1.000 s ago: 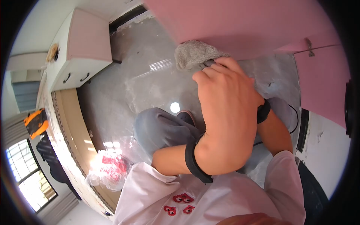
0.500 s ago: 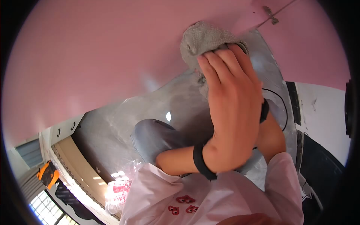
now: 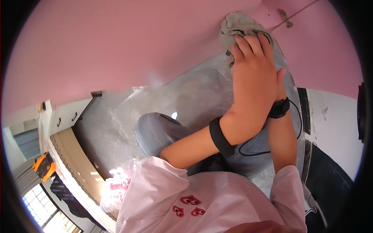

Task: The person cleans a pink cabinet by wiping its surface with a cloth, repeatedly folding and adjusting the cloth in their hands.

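Note:
A crumpled grey cloth (image 3: 243,23) lies against the lower part of a large pink panel (image 3: 128,46), close to the floor. My left hand (image 3: 254,73), with a black band at the wrist, has its fingers bent over the cloth and grips it. Mostly hidden beneath it is my right hand (image 3: 281,79); its thumb side shows and a black strap circles its wrist. The right fingers are out of sight, so whether they hold the cloth cannot be made out.
A black cable (image 3: 248,154) loops by my knees over the grey floor (image 3: 112,128). White drawers (image 3: 68,114) stand at the left. Plastic packaging with red print (image 3: 116,190) and an orange-and-black item (image 3: 44,167) are lower left. A metal catch (image 3: 285,18) sits at the panel's seam.
Both hands and the cloth have shifted up and to the right along the pink panel, farther from my body. My right thumb and wrist strap now show more clearly.

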Demonstrator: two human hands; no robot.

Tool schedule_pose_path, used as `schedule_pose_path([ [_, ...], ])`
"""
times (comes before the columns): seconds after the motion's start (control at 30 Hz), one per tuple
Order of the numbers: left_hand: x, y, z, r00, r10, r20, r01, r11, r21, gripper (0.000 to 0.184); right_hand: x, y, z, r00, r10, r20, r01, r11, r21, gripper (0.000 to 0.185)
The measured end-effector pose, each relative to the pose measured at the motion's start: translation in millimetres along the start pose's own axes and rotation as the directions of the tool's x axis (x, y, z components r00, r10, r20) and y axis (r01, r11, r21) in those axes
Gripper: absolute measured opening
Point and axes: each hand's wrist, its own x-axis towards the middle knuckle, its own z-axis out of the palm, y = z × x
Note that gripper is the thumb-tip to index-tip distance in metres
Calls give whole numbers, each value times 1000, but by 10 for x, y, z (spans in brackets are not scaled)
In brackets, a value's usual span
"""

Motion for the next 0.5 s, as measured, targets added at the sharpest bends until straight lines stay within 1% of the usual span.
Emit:
schedule_pose_path([
  [0.13,-184,-262,-169,996,-85,21,83,993,82,74,116,-150,285,980,-140,143,166,969,-184,46],
  [0.2,-274,-413,-255,995,-87,53,80,989,121,74,195,-211,424,958,-193,214,243,940,-240,46],
  [0.33,-505,-702,-394,995,-95,12,91,980,175,74,252,-382,710,906,-273,322,366,888,-278,46],
  [0.4,-639,-839,-531,989,-128,67,109,965,236,72,239,-469,836,886,-290,362,400,872,-281,46],
  [0.43,-706,-920,-607,989,-135,66,116,965,236,72,222,-507,900,879,-298,372,407,876,-259,46],
  [0.5,-831,-1103,-767,980,-104,167,55,961,272,67,224,-538,1019,873,-302,383,412,877,-248,46],
])
